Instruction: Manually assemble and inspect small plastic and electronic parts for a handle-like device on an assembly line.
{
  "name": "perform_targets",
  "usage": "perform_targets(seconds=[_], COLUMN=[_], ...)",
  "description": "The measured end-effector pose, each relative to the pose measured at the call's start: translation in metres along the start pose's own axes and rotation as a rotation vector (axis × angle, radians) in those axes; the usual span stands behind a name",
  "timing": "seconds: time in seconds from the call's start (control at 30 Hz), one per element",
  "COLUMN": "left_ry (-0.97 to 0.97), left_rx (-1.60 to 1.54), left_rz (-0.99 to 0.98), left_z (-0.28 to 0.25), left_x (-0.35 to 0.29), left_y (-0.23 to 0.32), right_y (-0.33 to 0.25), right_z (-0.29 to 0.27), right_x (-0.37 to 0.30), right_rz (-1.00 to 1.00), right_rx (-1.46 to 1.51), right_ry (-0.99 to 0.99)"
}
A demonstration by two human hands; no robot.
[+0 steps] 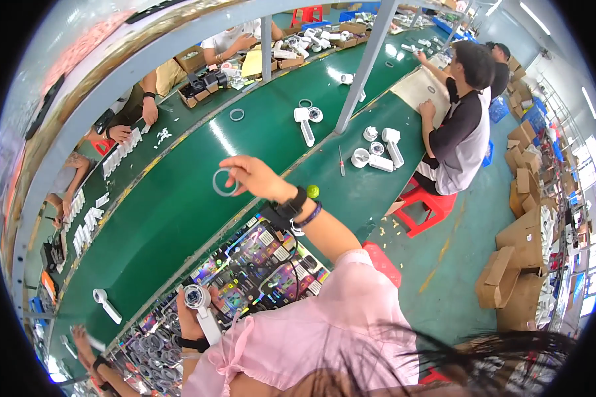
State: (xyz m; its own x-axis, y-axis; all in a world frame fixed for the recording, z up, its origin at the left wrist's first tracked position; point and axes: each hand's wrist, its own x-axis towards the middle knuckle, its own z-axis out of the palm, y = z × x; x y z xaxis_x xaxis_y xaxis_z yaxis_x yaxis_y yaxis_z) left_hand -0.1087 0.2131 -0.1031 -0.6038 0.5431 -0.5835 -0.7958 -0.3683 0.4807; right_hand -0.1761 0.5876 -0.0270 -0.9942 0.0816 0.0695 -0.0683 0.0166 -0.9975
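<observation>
My right hand [253,178] is stretched out over the green conveyor belt [179,188], thumb and fingers closed on a thin grey ring [222,190]. A black band and a purple bracelet circle that wrist. Close to my body, my left hand [188,320] grips a white handheld fan [208,323], its round head up and its inner parts showing. Part of this hand is hidden behind the fan. Ahead on the belt lie another white fan [304,126] and a loose grey ring [237,114]. One more white fan [106,306] lies at the left.
Colourful printed packages [245,264] and a heap of grey rings [152,354] lie before me. A grey metal post [367,66] rises beyond my right hand. Fan parts [377,149] and a screwdriver [342,161] lie on the right-hand table. Co-workers sit around; one's hand [83,344] reaches in at lower left.
</observation>
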Motion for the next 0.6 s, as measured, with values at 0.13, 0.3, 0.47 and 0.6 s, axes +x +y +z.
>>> perform_targets(seconds=[0.13, 0.3, 0.47, 0.6], left_ry=[0.056, 0.132, -0.086, -0.311], left_rx=[0.001, -0.177, -0.194, -0.155], left_rz=[0.03, 0.081, 0.125, 0.29], left_z=[-0.02, -0.028, -0.007, -0.011], left_x=[-0.027, -0.073, -0.094, -0.119], left_y=[0.004, 0.005, 0.03, 0.035], right_y=[-0.058, -0.043, -0.043, -0.041], right_z=[0.066, 0.149, 0.203, 0.227], right_x=[-0.07, -0.112, -0.134, -0.134], right_rz=[-0.046, 0.027, 0.017, 0.016], right_rx=[0.231, 0.33, 0.231, 0.138], right_ry=[-0.103, -0.173, -0.086, -0.171])
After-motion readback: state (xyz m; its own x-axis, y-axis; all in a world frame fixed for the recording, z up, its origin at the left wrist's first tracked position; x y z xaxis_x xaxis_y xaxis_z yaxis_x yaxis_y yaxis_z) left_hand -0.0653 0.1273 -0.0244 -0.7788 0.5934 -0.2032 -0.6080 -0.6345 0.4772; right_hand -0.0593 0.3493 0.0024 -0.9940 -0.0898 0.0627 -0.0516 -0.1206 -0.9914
